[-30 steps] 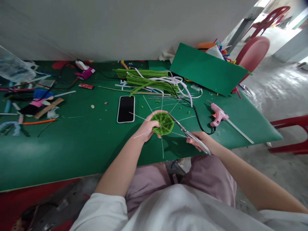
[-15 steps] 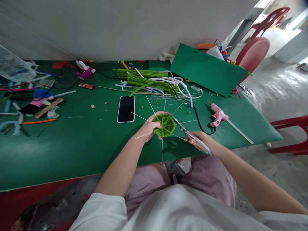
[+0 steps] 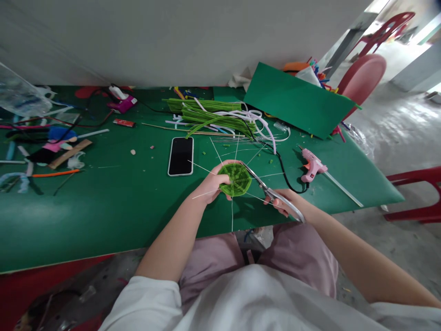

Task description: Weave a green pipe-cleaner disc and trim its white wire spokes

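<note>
A green woven disc [image 3: 237, 180] with several thin pale wires fanning out from its edge is gripped by my left hand [image 3: 212, 184], thumb on its face and fingers behind. My right hand [image 3: 283, 200] is wrapped round the handles of silver scissors [image 3: 274, 195]. Their blades point up and left, with the tips against the upper right rim of the disc. Beyond the disc lies a bundle of green stems [image 3: 213, 112] with lilac strips across it.
A phone [image 3: 181, 156] lies left of the disc. On the right is a pink glue gun [image 3: 312, 164] with a black cord. A green board [image 3: 298, 101] leans at the back right. Craft scraps and a small doll [image 3: 57, 145] are at the far left.
</note>
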Demonstrator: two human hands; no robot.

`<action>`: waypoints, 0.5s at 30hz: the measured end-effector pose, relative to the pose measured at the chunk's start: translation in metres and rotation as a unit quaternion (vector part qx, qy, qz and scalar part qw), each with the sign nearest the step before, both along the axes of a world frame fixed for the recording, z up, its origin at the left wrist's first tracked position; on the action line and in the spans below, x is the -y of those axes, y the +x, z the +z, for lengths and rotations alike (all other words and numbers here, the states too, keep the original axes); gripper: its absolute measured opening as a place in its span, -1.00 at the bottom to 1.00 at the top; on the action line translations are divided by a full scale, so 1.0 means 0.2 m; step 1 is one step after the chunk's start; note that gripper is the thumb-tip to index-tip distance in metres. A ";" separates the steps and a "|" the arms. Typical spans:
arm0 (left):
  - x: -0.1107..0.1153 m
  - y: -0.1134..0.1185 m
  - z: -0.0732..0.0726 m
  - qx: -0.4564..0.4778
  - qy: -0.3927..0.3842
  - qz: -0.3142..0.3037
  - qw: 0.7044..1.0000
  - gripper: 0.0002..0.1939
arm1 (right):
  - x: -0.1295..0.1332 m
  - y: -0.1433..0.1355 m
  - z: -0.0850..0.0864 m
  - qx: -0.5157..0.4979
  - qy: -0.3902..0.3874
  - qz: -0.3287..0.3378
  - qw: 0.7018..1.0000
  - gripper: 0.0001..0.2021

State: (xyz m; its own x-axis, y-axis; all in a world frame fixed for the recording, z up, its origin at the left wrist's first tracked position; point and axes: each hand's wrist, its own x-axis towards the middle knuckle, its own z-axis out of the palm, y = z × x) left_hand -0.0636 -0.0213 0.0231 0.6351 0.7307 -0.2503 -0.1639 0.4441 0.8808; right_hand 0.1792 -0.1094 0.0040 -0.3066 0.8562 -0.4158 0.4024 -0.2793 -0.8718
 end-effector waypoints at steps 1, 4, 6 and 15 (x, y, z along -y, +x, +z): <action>0.00 0.00 0.00 -0.001 0.000 -0.001 1.000 -0.37 | 0.00 0.00 0.00 -0.002 -0.002 -0.002 1.000 -0.35; 0.00 0.00 0.00 -0.003 0.000 0.000 1.000 -0.37 | 0.00 -0.01 0.01 -0.001 -0.007 -0.006 1.000 -0.32; 0.00 0.00 0.00 -0.005 -0.001 0.002 1.000 -0.37 | 0.00 -0.01 0.02 -0.001 -0.007 -0.007 1.000 -0.31; 0.00 0.00 0.00 -0.005 -0.002 0.004 1.000 -0.39 | 0.00 0.00 0.00 -0.028 -0.006 0.004 1.000 -0.35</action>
State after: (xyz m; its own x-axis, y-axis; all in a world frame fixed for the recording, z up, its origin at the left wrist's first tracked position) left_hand -0.0641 -0.0206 0.0233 0.6273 0.7342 -0.2597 -0.1581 0.4466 0.8807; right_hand 0.1784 -0.1092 0.0040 -0.3375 0.8480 -0.4086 0.3550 -0.2874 -0.8896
